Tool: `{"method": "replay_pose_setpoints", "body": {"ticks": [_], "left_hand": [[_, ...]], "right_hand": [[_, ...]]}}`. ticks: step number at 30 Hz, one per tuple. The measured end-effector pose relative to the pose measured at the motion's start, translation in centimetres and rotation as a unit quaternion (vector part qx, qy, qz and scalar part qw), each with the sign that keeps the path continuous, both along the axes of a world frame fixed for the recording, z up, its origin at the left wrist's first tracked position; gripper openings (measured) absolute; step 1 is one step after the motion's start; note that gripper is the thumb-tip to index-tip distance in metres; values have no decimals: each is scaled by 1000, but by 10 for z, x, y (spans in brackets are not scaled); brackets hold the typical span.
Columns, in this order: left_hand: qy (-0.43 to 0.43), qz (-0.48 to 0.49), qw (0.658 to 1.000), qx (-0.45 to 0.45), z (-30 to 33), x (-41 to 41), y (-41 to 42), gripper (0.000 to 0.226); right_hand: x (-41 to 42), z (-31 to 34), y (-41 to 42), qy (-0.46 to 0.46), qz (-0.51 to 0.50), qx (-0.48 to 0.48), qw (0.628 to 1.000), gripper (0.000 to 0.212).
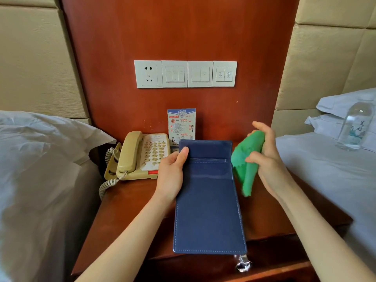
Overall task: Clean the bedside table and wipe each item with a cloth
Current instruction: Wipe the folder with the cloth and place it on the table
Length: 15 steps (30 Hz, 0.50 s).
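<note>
Here the left hand (173, 169) pinches the blue folder (207, 200) by its left edge, long axis running away from the person, while the right hand (266, 159), clutching the green cloth (246, 159), sits just beside its right edge.

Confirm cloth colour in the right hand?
Green; the cloth is bunched in the right hand, clear in the head view.

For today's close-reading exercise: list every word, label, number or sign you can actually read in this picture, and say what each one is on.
Leaflet against the wall panel: printed Chinese text and a shield badge, too small and blurred to read.
Water bottle on the bed: brush-style characters on the label, not legible.
Telephone: keypad markings too small to read.
Wall switches: small icons, no readable words.
Blue folder: no text.
</note>
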<state>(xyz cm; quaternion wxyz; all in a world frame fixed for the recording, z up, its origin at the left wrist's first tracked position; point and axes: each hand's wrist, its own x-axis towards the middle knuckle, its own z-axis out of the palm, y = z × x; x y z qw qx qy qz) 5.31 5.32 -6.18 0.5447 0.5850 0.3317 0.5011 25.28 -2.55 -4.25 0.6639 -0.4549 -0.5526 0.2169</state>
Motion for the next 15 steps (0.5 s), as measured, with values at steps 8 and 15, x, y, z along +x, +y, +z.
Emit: {"method": "replay_pose_setpoints", "body": {"ticks": [8,15], "left_hand": [[-51,20,997,-55,-7,1,2,33],[-73,37,996,-46,-10,-2,6,32]], "right_hand": [[-56,-28,10,-302,-45,11,952,41],[-23,-27,-5,-342,-16,3,940,32]]}}
